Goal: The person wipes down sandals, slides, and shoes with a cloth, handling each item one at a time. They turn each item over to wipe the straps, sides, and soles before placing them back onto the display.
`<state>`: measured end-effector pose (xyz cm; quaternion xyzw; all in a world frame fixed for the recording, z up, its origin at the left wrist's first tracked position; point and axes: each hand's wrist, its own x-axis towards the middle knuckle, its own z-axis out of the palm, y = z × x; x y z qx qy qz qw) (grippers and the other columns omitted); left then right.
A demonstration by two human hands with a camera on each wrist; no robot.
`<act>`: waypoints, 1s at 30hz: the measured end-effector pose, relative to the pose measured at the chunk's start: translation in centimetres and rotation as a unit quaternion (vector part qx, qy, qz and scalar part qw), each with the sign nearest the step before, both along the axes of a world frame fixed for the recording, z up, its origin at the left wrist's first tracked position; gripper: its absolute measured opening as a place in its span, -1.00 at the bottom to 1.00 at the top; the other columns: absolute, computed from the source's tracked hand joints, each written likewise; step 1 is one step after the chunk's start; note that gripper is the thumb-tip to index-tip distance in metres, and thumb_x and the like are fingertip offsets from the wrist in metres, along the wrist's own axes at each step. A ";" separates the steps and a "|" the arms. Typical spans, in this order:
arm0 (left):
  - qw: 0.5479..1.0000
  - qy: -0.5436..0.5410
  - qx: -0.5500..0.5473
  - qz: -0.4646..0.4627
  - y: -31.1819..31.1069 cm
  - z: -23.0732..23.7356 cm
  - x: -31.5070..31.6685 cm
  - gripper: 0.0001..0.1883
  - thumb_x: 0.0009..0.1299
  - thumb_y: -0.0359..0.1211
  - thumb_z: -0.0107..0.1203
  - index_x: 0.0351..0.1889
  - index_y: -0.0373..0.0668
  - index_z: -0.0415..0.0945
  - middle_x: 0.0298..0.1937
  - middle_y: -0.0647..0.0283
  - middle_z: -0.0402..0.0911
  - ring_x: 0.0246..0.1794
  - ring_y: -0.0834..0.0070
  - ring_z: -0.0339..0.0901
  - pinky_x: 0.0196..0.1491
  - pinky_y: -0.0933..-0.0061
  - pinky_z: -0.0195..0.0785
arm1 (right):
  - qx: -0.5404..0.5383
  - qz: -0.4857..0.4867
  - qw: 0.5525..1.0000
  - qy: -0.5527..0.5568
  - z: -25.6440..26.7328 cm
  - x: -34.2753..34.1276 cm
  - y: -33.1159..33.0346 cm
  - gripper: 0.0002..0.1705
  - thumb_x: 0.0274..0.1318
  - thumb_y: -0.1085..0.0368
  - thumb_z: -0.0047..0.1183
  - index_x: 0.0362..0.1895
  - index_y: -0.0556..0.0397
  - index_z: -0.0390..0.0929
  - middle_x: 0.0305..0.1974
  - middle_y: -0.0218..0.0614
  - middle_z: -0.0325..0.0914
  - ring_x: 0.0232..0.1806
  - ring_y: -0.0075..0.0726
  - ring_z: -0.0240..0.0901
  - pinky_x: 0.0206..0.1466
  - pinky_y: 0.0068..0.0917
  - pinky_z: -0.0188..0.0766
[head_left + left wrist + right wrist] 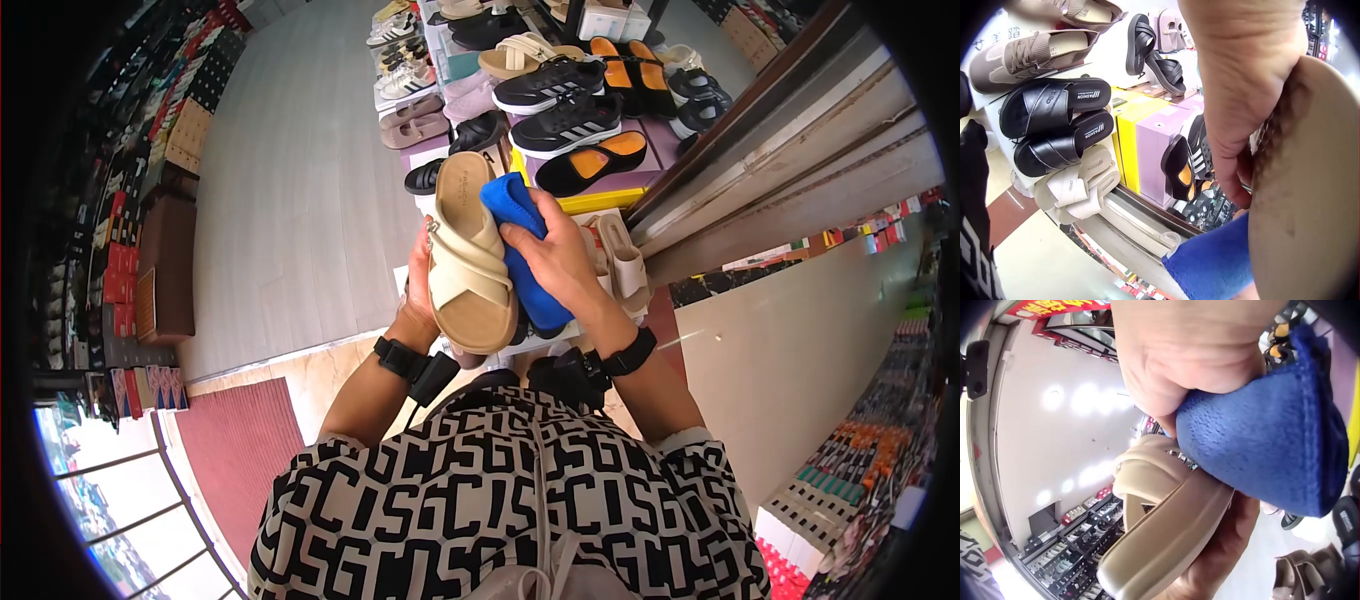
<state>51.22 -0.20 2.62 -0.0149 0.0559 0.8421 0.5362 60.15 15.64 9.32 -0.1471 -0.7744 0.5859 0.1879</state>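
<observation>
A cream slide sandal (468, 255) with crossed straps stands upright in front of the person, its tan footbed facing the head camera. The left hand (418, 285) grips it along its left edge; in the left wrist view the sandal's sole (1307, 181) is turned to the camera. A folded blue cloth (530, 255) is pinched between the thumb and fingers of the right hand (562, 255), right beside the sandal's right edge. In the right wrist view the cloth (1247, 437) overlaps the sandal's strap (1166, 531).
Black sneakers (567, 125) and several other shoes stand on boxes ahead. Black slides (1066, 134) and beige sandals (1082, 184) lie close below the hands. A metal door track (780, 150) runs along the right. Shelves of shoes (1079, 550) line a wall.
</observation>
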 end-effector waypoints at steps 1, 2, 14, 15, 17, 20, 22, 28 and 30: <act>1.000 -0.008 0.005 0.021 -0.1 0.0 0.1 -0.32 0.40 0.18 -0.23 0.28 -0.11 0.27 0.17 0.00 0.46 0.07 0.10 0.49 0.16 0.08 0.35 | -0.031 0.028 0.999 0.010 0.8 0.7 -0.2 -0.44 0.09 0.25 0.13 0.16 0.17 0.31 -0.06 -0.10 0.53 -0.10 -0.25 0.50 0.00 -0.41 0.40; 1.000 -0.006 0.006 0.018 0.0 -0.1 -0.1 -0.32 0.40 0.18 -0.23 0.28 -0.11 0.27 0.17 0.00 0.46 0.07 0.10 0.49 0.16 0.08 0.35 | -0.030 0.025 0.999 0.012 1.2 1.1 -0.4 -0.44 0.09 0.25 0.13 0.16 0.17 0.31 -0.06 -0.10 0.53 -0.10 -0.25 0.50 0.00 -0.41 0.40; 0.993 0.058 -0.085 0.062 1.3 -0.1 -1.7 -0.33 0.44 0.15 -0.29 0.24 -0.19 0.31 0.16 -0.01 0.47 0.12 0.07 0.44 0.25 0.06 0.24 | 0.460 0.085 0.871 0.149 2.0 4.9 -2.6 -0.61 -0.11 0.33 0.07 -0.08 -0.23 0.56 -0.18 -0.31 0.42 -0.25 -0.22 0.38 -0.19 -0.32 0.30; 0.992 0.065 -0.089 0.056 1.3 -0.5 -1.7 -0.33 0.44 0.15 -0.29 0.26 -0.19 0.29 0.17 -0.01 0.46 0.13 0.06 0.43 0.25 0.05 0.24 | 0.460 0.109 0.870 0.143 1.8 5.2 -2.4 -0.63 -0.10 0.32 0.07 -0.09 -0.23 0.56 -0.19 -0.32 0.42 -0.24 -0.22 0.38 -0.20 -0.33 0.29; 0.992 0.072 -0.091 0.051 1.3 -0.2 -1.4 -0.32 0.44 0.16 -0.30 0.28 -0.18 0.27 0.18 -0.01 0.45 0.14 0.06 0.43 0.25 0.04 0.23 | 0.441 0.153 0.876 0.125 2.1 6.1 -2.1 -0.57 -0.17 0.37 0.11 -0.08 -0.21 0.58 -0.16 -0.29 0.43 -0.17 -0.18 0.41 -0.14 -0.28 0.33; 0.992 0.050 -0.109 0.044 1.2 0.3 -1.0 -0.22 0.39 0.23 -0.29 0.32 -0.22 0.19 0.18 -0.10 0.41 0.16 0.02 0.38 0.23 -0.04 0.23 | 0.257 0.157 0.941 0.155 2.3 6.5 -0.7 -0.46 -0.26 0.43 0.16 -0.03 -0.18 0.56 -0.09 -0.23 0.45 -0.10 -0.09 0.43 -0.02 -0.21 0.37; 0.994 0.015 -0.109 0.000 0.7 0.5 -1.0 -0.20 0.36 0.25 -0.24 0.33 -0.19 0.17 0.20 -0.11 0.38 0.19 0.00 0.37 0.23 -0.06 0.24 | 0.188 0.068 0.961 0.190 2.4 6.0 1.0 -0.43 -0.18 0.44 0.21 0.06 0.04 0.48 -0.07 -0.17 0.50 -0.09 -0.18 0.49 -0.01 -0.38 0.42; 0.989 0.038 -0.126 -0.074 1.3 2.5 0.4 -0.26 0.37 0.13 -0.16 0.33 -0.22 0.16 0.19 -0.11 0.39 0.13 -0.12 0.40 0.17 -0.14 0.30 | -0.195 -0.106 0.967 0.123 1.1 1.3 3.9 -0.54 0.09 0.39 0.13 0.11 0.21 0.41 -0.08 -0.36 0.53 -0.13 -0.57 0.44 -0.04 -0.58 0.40; 0.990 0.046 -0.036 -0.132 1.5 4.0 1.4 -0.39 0.41 -0.02 -0.12 0.26 -0.27 0.27 0.13 -0.09 0.47 0.11 -0.02 0.45 0.19 -0.01 0.31 | -0.152 -0.110 0.967 0.172 0.1 -0.3 4.4 -0.53 0.09 0.38 0.13 0.11 0.21 0.41 -0.07 -0.35 0.52 -0.12 -0.58 0.43 -0.03 -0.59 0.39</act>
